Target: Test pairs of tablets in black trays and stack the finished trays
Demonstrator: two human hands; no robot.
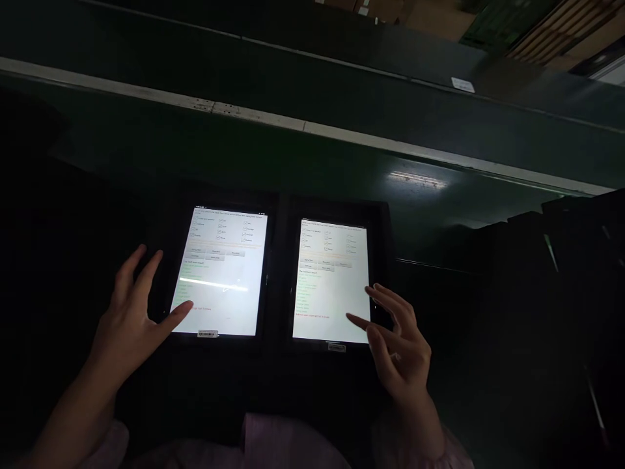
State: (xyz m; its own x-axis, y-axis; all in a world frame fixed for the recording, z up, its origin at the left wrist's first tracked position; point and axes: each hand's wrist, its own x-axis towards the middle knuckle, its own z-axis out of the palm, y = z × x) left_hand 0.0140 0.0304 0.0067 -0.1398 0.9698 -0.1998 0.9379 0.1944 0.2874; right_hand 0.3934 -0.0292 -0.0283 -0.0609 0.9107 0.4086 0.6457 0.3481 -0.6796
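Two lit tablets lie side by side in front of me, both showing a white page with checkboxes, grey buttons and lines of green and red text. At the left tablet (229, 280), my left hand (141, 306) has its fingers spread, the thumb over the lower left of the screen. Over the lower right of the right tablet (322, 286) is my right hand (400, 339), index finger stretched toward the glass and the other fingers apart. Whether that fingertip touches the screen I cannot tell. Small barcode labels (208, 333) sit at the lower edges.
A pale metal strip (258, 116) crosses the dark surface beyond the tablets. Farther back are a small white label (463, 85) and brown boxes (430, 23). Dark, hard-to-make-out shapes fill the right side. A lamp's reflection shines on the green surface.
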